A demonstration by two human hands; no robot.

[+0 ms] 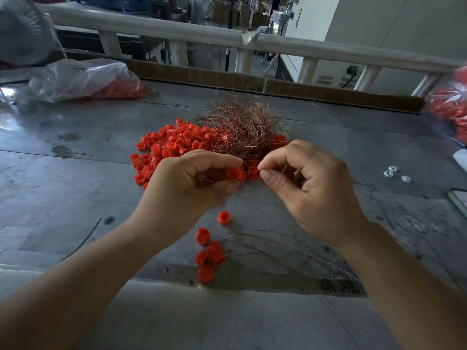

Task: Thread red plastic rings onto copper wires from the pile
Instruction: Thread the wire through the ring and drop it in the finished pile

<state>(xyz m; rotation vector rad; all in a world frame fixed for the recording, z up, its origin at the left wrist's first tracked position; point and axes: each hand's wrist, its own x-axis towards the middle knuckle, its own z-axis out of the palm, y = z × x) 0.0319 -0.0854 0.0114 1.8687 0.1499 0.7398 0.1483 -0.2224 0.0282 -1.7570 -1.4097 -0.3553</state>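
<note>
A red ring (232, 173) is pinched in the grip of the left hand (188, 184), with the ring pile (169, 145) and copper wires (243, 130) just beyond. The grip of the right hand (313, 190) is narrowed beside it; any wire inside cannot be made out.

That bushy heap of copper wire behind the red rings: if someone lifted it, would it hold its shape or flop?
The copper wire heap would probably lift as one clump, since its strands are tangled together. The strands look thin and curved, so likely light and springy rather than stiff. The red rings under its edge might get dragged along.
</note>
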